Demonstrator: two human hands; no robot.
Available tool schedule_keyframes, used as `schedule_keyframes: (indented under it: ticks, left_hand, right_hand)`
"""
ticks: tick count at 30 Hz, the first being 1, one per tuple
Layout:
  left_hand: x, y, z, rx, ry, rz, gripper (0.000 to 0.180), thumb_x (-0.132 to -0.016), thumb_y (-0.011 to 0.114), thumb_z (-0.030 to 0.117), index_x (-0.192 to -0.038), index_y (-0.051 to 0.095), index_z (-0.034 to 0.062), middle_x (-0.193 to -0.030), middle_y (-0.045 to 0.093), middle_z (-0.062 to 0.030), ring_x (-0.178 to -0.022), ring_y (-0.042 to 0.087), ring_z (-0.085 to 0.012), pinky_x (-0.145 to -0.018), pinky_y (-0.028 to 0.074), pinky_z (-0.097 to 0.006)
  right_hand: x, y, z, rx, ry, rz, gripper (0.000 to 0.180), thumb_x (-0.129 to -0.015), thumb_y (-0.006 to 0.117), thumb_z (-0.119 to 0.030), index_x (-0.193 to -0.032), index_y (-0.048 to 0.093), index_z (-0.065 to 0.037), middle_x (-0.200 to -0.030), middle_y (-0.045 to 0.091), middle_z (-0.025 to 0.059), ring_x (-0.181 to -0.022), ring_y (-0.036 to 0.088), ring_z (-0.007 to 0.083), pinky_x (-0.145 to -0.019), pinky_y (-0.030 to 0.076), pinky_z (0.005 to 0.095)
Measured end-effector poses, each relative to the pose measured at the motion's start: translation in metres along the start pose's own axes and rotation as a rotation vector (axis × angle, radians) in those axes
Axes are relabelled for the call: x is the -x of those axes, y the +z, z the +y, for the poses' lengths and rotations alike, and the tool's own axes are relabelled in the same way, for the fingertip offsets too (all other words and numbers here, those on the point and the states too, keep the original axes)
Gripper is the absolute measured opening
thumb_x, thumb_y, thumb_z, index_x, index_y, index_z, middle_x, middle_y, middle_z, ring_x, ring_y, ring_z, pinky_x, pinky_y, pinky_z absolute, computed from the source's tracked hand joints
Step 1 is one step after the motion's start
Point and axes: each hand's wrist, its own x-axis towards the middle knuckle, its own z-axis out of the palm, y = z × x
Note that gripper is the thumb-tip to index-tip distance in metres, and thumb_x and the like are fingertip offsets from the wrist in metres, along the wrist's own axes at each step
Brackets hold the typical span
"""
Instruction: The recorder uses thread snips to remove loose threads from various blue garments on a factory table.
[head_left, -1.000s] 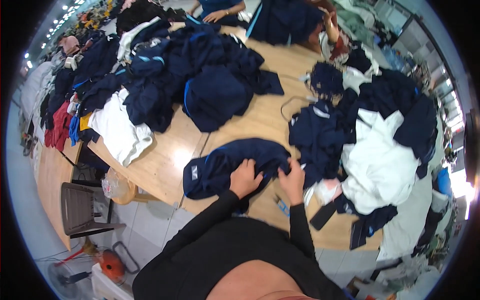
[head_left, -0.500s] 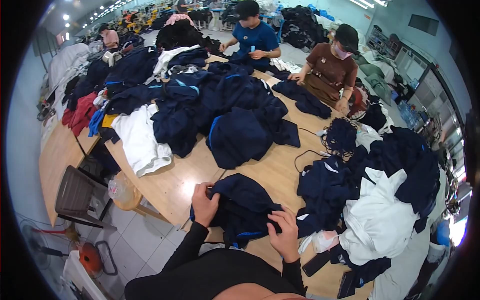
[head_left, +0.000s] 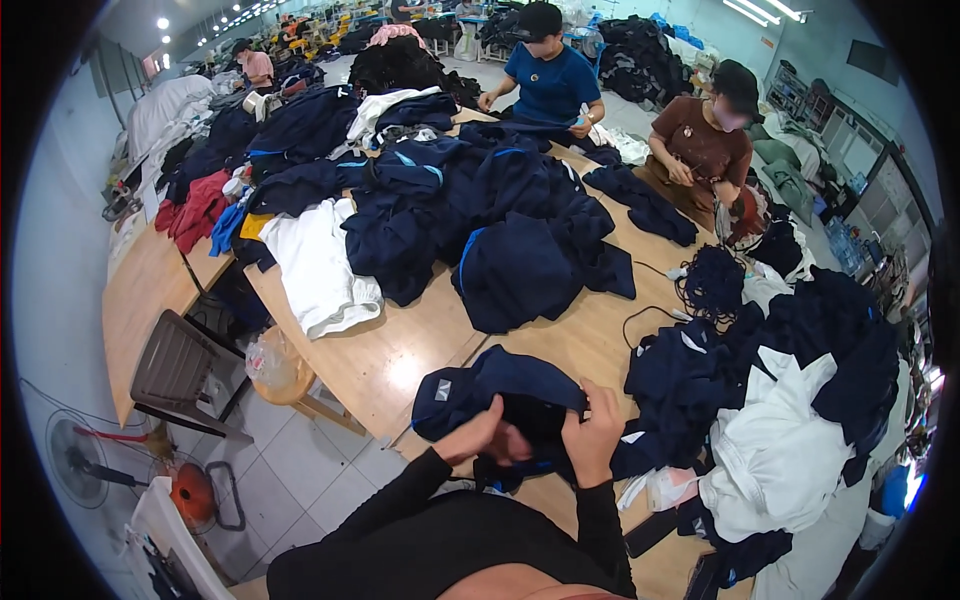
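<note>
1. I see a long wooden table (head_left: 385, 365) on a pale tiled floor (head_left: 300, 455).
2. A grey chair (head_left: 175, 375) stands beside it, a floor fan (head_left: 80, 460) nearby.
3. Ceiling lights (head_left: 162, 22) glow overhead.

Labels, packaging and screens at my bench

A small pale sewn label (head_left: 443, 390) sits on the navy garment (head_left: 500, 385) I am gripping, left of my left hand (head_left: 480, 437). A second white tag (head_left: 691, 342) shows on the navy pile (head_left: 690, 385) to my right. A clear plastic bag (head_left: 272, 358) hangs at the table edge (head_left: 385, 370), left. A dark wall screen (head_left: 866, 60) is mounted far right.
</note>
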Motion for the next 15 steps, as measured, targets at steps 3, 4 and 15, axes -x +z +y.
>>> schedule_keyframes:
  ticks: [3, 4, 15]
  left_hand:
    - [-0.001, 0.052, 0.013, 0.683, 0.412, -0.367, 0.062, -0.117, 0.038, 0.051, -0.136, 0.068, -0.0001, -0.131, 0.075, -0.0123, -0.126, 0.069, -0.0282, -0.105, 0.056, -0.043]
    - [-0.016, 0.045, 0.016, 0.782, 0.598, -0.398, 0.059, -0.116, 0.040, 0.048, -0.140, 0.065, 0.0003, -0.140, 0.070, -0.0113, -0.136, 0.061, -0.0277, -0.112, 0.050, -0.045]
    - [0.023, 0.044, 0.077, 0.866, 0.721, -0.139, 0.029, -0.105, 0.059, -0.004, -0.134, 0.062, -0.0015, -0.124, 0.075, -0.0131, -0.119, 0.073, -0.0264, -0.104, 0.061, -0.044]
  right_hand:
    - [0.009, -0.007, -0.012, -0.013, -0.082, 0.161, 0.041, -0.073, 0.072, 0.007, -0.112, 0.073, -0.004, -0.108, 0.068, 0.0159, -0.088, 0.070, 0.0421, -0.077, 0.057, 0.0455]
    - [0.013, -0.008, -0.013, -0.014, -0.124, 0.179, 0.042, -0.071, 0.072, 0.008, -0.111, 0.073, -0.005, -0.109, 0.067, 0.0150, -0.088, 0.070, 0.0402, -0.077, 0.057, 0.0453]
    - [0.047, -0.009, 0.013, -0.625, 0.432, 0.130, 0.005, -0.102, 0.071, 0.002, -0.103, 0.073, 0.005, -0.104, 0.071, 0.0076, -0.090, 0.065, 0.0110, -0.077, 0.050, 0.0231]
